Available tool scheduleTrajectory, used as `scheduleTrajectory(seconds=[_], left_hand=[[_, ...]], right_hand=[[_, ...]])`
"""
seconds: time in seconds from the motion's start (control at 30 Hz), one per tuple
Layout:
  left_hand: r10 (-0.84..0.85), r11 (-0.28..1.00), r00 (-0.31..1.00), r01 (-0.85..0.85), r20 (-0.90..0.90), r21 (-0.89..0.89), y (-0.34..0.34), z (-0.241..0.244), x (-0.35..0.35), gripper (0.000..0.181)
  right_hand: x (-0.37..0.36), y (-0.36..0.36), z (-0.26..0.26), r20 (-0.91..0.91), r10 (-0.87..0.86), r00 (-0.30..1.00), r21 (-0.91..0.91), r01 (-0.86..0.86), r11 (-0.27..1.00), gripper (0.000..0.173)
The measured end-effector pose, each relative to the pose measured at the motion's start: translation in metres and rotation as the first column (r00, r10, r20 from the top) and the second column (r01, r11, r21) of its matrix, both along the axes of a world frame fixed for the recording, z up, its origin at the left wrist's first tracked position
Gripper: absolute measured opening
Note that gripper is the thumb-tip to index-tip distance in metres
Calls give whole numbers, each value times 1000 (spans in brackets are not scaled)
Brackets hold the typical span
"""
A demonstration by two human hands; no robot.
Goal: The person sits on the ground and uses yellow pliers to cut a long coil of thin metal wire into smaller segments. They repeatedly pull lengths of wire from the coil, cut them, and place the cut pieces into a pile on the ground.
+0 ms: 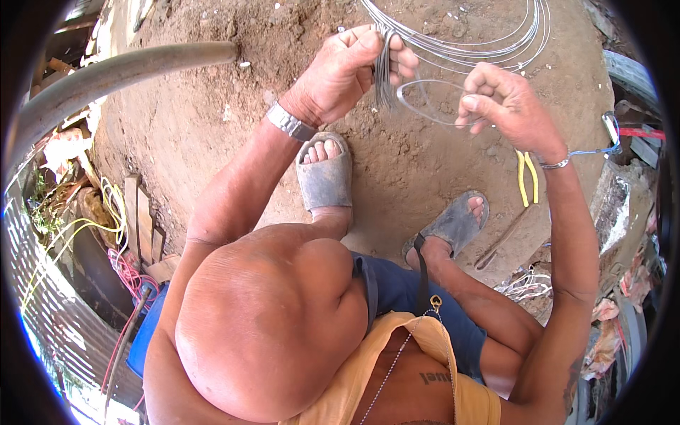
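My left hand [345,74] grips a bundle of thin grey metal wires [383,79], whose cut ends hang below the fingers. Beyond it, the same wire spreads into a wide loose coil [494,56] over the soil. One strand bends in a small loop [425,114] between the bundle and my right hand [507,106]. Thumb and fingers of that hand are closed around the strand, though the exact pinch point is partly hidden. Below the right wrist, pliers with yellow handles [527,180] lie on the ground, their head covered by the hand.
A curved-looking metal pipe [133,64] reaches in from the left. Yellow wire [114,212], pink wire [127,273], wood pieces [141,218] and a blue container [149,334] are at left. A dark strip [502,241] and tangled white wires [526,287] lie right of my sandalled feet.
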State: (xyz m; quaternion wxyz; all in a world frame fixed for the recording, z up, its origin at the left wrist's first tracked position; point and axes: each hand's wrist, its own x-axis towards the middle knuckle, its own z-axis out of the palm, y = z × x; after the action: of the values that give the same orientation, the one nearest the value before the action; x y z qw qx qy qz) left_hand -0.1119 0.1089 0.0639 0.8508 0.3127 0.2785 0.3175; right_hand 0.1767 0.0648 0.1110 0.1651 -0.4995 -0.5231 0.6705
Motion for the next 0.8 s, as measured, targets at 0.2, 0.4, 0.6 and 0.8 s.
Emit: scheduleTrajectory(seconds=[0.2, 0.4, 0.6, 0.8], left_hand=[[11, 1000, 980, -10, -197, 8, 4, 0, 4, 27], [196, 973, 980, -198, -30, -120, 32, -12, -35, 25], [159, 986, 987, -158, 19, -57, 14, -3, -15, 31], [115, 993, 973, -113, -200, 26, 4, 3, 7, 21]], right_hand=[[-17, -16, -25, 79, -54, 995, 94, 47, 994, 9], [-4, -21, -47, -155, -362, 919, -25, 363, 932, 13], [-39, -20, -52, -229, -514, 827, -161, 488, 858, 15], [-78, -31, -70, -126, -658, 742, -56, 657, 752, 13]])
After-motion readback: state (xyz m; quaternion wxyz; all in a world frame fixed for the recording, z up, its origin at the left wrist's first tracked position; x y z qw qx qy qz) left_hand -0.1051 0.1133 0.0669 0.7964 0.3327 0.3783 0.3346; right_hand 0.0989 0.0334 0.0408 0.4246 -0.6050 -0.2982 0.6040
